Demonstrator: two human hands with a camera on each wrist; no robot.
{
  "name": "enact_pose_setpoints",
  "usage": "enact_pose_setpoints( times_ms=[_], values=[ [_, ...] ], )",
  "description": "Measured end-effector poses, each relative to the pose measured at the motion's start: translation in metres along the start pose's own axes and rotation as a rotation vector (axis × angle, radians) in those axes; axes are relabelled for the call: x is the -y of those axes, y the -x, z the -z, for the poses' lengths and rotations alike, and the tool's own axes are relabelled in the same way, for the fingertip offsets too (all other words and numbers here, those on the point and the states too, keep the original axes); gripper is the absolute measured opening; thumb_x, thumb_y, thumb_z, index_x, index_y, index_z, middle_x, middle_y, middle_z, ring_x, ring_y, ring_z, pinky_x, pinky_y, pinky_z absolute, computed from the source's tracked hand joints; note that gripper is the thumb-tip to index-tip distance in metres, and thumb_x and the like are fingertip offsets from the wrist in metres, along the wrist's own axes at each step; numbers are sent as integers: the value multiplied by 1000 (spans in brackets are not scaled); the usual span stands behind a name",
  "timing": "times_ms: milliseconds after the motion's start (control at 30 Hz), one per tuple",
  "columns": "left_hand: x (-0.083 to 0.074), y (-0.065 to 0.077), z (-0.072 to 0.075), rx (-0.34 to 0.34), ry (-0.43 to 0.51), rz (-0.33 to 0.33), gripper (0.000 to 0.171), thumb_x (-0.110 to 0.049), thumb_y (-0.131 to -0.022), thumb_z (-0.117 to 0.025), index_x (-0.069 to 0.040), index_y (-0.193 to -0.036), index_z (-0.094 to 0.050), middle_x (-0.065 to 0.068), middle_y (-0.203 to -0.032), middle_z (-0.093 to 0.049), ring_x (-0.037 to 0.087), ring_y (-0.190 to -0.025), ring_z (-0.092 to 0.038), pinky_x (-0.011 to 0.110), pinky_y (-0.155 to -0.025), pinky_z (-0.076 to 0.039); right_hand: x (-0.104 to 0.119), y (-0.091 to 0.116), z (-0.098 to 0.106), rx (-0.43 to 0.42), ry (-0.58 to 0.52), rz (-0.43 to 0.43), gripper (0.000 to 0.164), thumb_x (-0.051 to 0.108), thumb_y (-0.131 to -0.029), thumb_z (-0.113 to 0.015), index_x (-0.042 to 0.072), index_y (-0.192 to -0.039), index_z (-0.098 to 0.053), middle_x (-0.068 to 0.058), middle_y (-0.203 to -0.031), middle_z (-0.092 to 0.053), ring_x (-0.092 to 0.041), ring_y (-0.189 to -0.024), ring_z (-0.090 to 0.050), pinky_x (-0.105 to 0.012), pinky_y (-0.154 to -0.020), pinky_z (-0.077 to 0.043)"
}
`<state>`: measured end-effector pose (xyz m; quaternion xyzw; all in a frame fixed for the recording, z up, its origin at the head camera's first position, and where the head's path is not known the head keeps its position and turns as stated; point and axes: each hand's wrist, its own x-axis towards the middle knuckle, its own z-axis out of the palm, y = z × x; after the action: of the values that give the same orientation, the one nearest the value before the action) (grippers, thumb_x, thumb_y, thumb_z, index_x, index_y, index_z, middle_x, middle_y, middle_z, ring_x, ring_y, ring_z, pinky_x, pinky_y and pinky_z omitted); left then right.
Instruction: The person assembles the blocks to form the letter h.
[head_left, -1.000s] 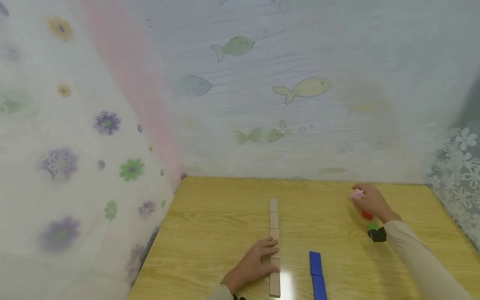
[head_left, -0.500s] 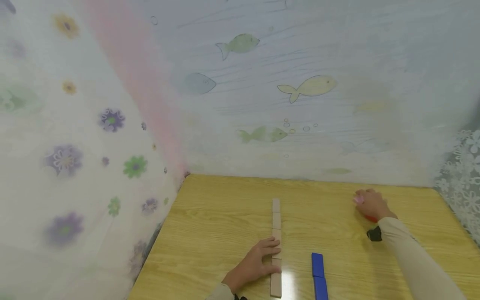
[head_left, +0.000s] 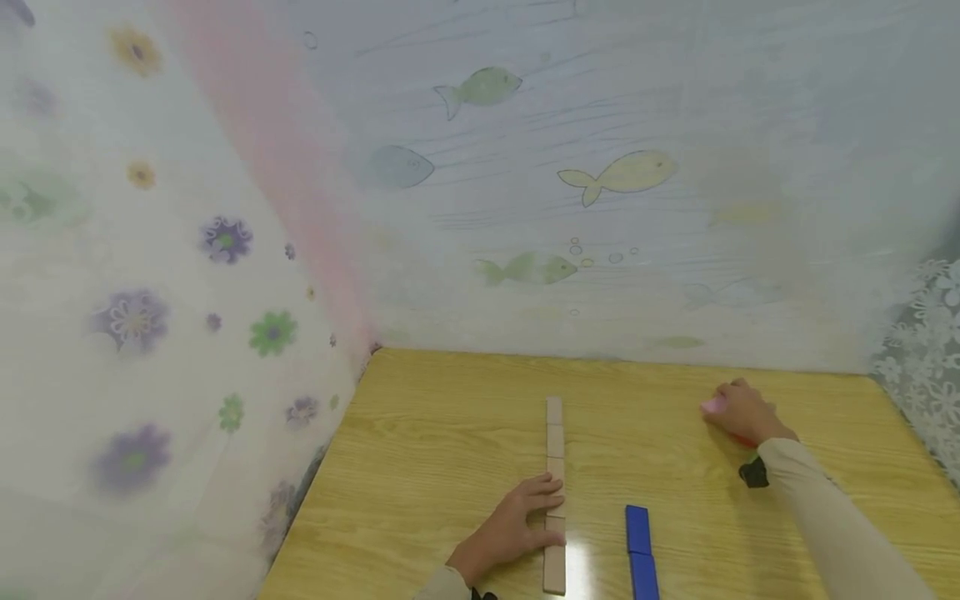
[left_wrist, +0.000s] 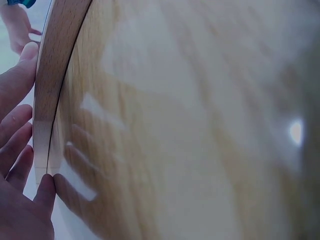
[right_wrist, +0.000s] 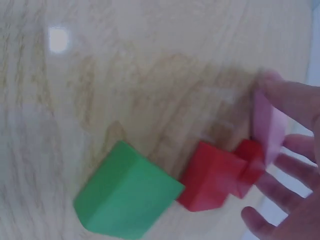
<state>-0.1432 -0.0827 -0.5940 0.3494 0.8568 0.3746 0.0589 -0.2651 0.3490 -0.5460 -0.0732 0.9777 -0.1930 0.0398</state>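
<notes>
A straight row of plain wooden blocks (head_left: 554,442) runs away from me along the table. My left hand (head_left: 510,525) rests at its left side, with thumb and fingers extended against the blocks; the left wrist view shows fingertips touching the wood. At the far right, my right hand (head_left: 750,412) pinches a pink block (right_wrist: 267,125) between thumb and fingers. Close by lie a red block (right_wrist: 207,175) and a smaller-looking red piece (right_wrist: 248,165) next to it. A green block (right_wrist: 127,192) stands beside the red ones, hidden in the head view by the right forearm.
Two blue blocks (head_left: 637,529) lie end to end right of the wooden row. The wood-grain table (head_left: 450,392) meets a fish-painted wall (head_left: 480,183) at the back. A black wrist device (head_left: 753,473) sits at the right cuff.
My right hand has lowered slightly towards the table with the pink block, covering more of the red pieces. The left hand stays on the row. The head view has shifted a little.
</notes>
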Motion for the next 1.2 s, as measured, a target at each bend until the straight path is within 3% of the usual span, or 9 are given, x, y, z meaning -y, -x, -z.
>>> enact_pose_setpoints(
  times_ms=[133, 333, 567, 800, 967, 1200],
  values=[
    [-1, 0, 1, 1, -1, 1, 60, -46, -83, -67, -8, -129, -58, -1, -144, -43, 19, -136, -33, 40, -108, -34, -1, -1, 3, 21, -19, 67, 64, 30, -74, -76, -19, -108, -55, -37, -103, -55, -52, -92, -52, -64, -73, -44],
    [-3, 0, 3, 14, 23, 12, 60, -43, -83, -68, -7, -129, -57, -1, -144, -43, 20, -137, -32, 41, -108, -34, -4, -4, 3, 41, -48, 147, 48, 7, -68, -79, -19, -101, -57, -26, -88, -61, -34, -78, -55, -47, -69, -48],
    [-2, -1, 2, 14, 23, 15, 60, -42, -82, -70, -8, -130, -57, -2, -144, -43, 19, -137, -32, 42, -108, -34, -3, -2, -2, -57, -2, 155, 21, -3, -73, -67, -16, -88, -61, -28, -84, -62, -42, -77, -59, -55, -71, -48],
    [-2, -1, 3, 4, 20, 2, 59, -42, -82, -70, -8, -129, -58, 0, -143, -44, 20, -136, -33, 41, -108, -35, 6, 4, -5, -93, -54, 134, 26, 8, -86, -65, -16, -96, -63, -31, -91, -63, -48, -85, -59, -58, -74, -48],
    [-2, -1, 2, 5, 19, 1, 59, -43, -82, -69, -8, -128, -59, 0, -143, -44, 21, -136, -33, 41, -108, -34, 6, 4, -5, -125, -38, 163, 20, -4, -79, -65, -16, -94, -62, -32, -91, -62, -46, -83, -59, -57, -72, -48],
    [-2, -1, 2, 12, 30, 9, 59, -43, -82, -69, -7, -128, -58, 1, -143, -44, 21, -136, -33, 42, -107, -35, 12, 3, -2, -135, -69, 196, 22, -4, -77, -67, -17, -94, -62, -32, -92, -62, -41, -80, -60, -53, -68, -50]
  ],
)
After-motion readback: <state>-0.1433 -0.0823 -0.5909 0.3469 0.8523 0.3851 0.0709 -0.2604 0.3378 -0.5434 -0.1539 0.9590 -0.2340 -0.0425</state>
